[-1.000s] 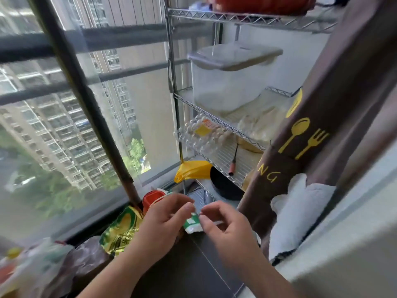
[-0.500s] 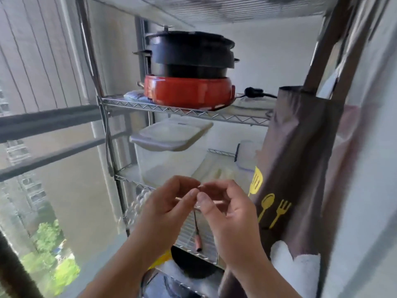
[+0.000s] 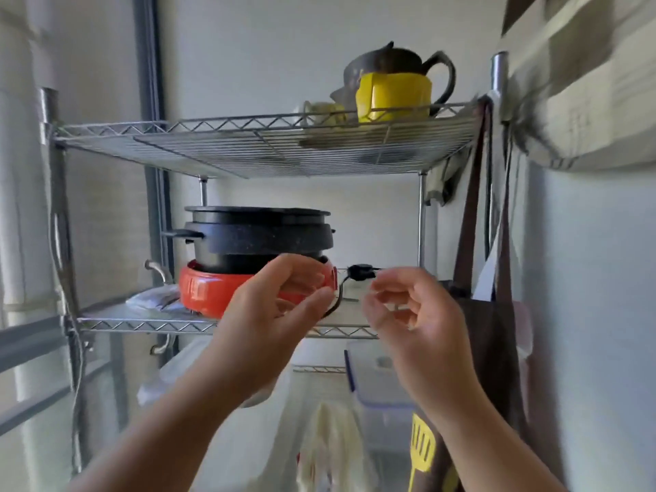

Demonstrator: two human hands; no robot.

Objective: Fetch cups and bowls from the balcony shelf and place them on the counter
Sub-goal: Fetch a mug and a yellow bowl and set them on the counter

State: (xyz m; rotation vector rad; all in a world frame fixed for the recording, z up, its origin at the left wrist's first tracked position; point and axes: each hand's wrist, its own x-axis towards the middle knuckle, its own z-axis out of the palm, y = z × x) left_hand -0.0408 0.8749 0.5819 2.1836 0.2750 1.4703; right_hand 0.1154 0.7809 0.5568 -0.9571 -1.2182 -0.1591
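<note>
A metal wire shelf (image 3: 248,147) fills the view. On its top tier stand a yellow cup-like vessel (image 3: 394,97), a pale cup (image 3: 324,113) to its left, and a dark kettle (image 3: 401,62) behind them. Both hands are raised in front of the middle tier, well below those cups. My left hand (image 3: 280,307) has its fingers pinched against the thumb, and I see nothing in it. A short gap to the right, my right hand (image 3: 408,321) has loosely curled, parted fingers and holds nothing. Both hands are blurred.
A black pot (image 3: 259,236) sits on a red cooker base (image 3: 198,289) on the middle tier, with a black plug (image 3: 360,273) beside it. Clear lidded containers (image 3: 383,381) stand one tier lower. A brown apron (image 3: 490,349) hangs at the shelf's right post. Window rails run at left.
The view has swung up from the floor and lower tiers to the top tiers. My hands rose with it and moved apart; the thin item pinched between them is no longer visible.
</note>
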